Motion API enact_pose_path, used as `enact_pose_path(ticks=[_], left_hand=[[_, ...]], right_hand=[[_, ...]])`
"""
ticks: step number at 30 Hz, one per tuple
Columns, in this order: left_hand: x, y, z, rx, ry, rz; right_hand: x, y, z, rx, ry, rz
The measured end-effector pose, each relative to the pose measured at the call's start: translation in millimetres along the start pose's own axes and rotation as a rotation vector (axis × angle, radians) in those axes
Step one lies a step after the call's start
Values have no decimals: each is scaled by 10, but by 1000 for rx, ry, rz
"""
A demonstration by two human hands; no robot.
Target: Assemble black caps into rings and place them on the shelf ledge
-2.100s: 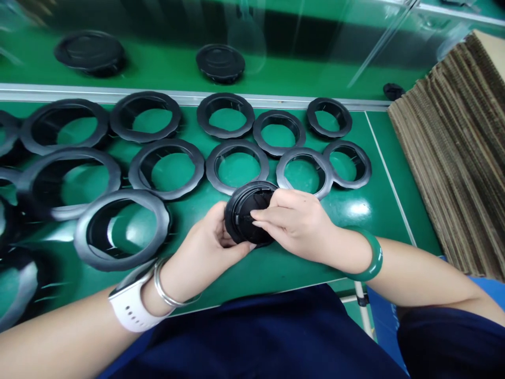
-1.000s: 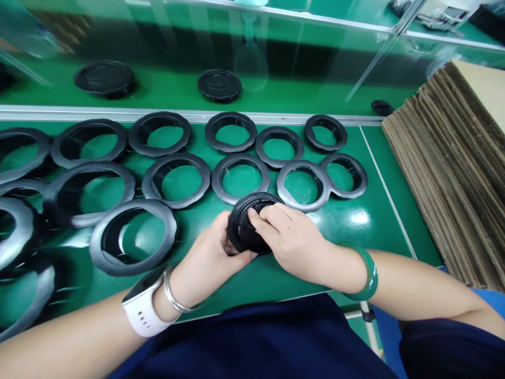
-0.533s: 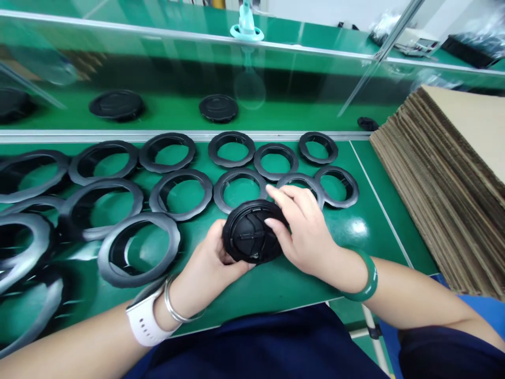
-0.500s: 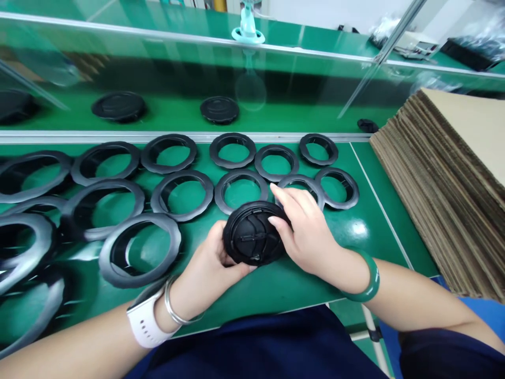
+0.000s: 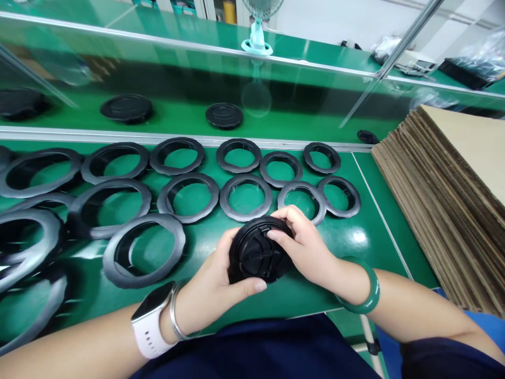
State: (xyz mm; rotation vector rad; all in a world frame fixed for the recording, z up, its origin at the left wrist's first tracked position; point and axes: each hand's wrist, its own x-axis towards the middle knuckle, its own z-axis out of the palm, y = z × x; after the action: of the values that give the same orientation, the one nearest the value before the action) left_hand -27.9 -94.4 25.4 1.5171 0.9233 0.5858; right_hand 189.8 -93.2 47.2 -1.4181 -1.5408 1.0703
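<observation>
My right hand, splayed a moment ago, now curls onto the round black plastic cap; my left hand cups it, both grips clamped on.

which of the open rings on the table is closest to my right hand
The ring second from the right in the front row: the fingertips of the right hand reach its near edge; all others lie farther off.

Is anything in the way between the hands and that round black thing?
No, nothing visible is. The left hand cups the round black part from its left side, thumb along the lower edge. The right hand grips its top and right side. The nearest ring lies beyond it on the green table.
</observation>
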Motion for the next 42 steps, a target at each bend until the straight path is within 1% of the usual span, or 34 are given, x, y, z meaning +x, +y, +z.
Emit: enact_pose_path(ticks=[3, 5, 10, 14, 16, 20, 22, 28, 34, 42], left_hand=[[-5, -11, 5, 58, 7, 19], [-3, -15, 2, 84, 12, 25], [5, -10, -11, 153, 23, 31], [3, 4, -16, 197, 44, 28], [12, 15, -23, 190, 65, 4], [57, 35, -47, 175, 133, -53], [78, 37, -55, 178, 146, -68], [90, 35, -27, 226, 154, -89], [81, 72, 34, 295, 190, -67], [35, 98, 73, 255, 205, -82]], right_hand=[[-9, 16, 32, 153, -29, 96], [-23, 23, 53, 193, -29, 123], [-52, 43, 108, 140, 40, 128], [-37, 61, 115, 147, 48, 124], [-18, 64, 90, 187, 7, 134], [17, 49, 18, 272, -169, 152], [24, 34, -4, 228, -198, 146], [8, 2, 7, 88, -185, 149], [-59, -26, 51, -9, -176, 122], [-112, -10, 91, -73, -161, 104]])
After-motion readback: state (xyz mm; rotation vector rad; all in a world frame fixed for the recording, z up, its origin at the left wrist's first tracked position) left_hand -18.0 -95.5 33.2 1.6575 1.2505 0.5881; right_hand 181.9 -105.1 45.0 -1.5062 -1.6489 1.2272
